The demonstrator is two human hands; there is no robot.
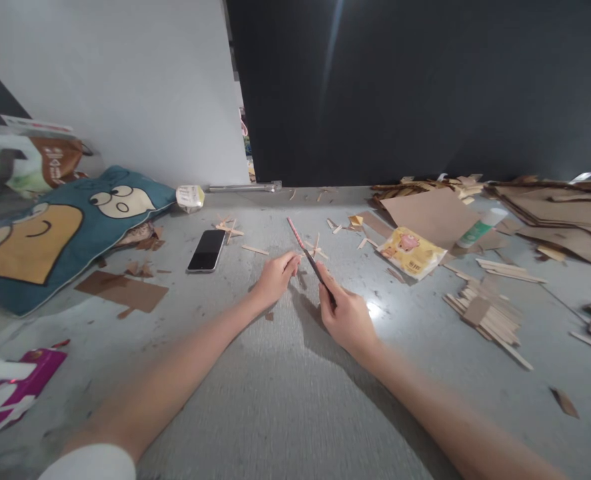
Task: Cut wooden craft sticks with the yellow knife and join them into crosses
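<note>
My right hand (348,317) is closed around the dark end of a slim stick-like tool (317,269), pointing up and to the left. Its far part has a pink-and-white pattern; what kind of tool it is I cannot make out. Just left of it, my left hand (275,279) is closed in a pinch near the tool's middle. Whatever sits between those fingertips is too small to name. Beyond the hands, a few thin wooden sticks (317,251) lie crossed on the grey table (255,400).
Left are a phone (206,251), a blue cartoon cushion (95,220), cardboard pieces (125,290) and a magenta device (35,380) with a white cable. On the right lie a yellow packet (411,253), a glue stick (481,228), wooden sticks (490,320) and cardboard sheets (560,212).
</note>
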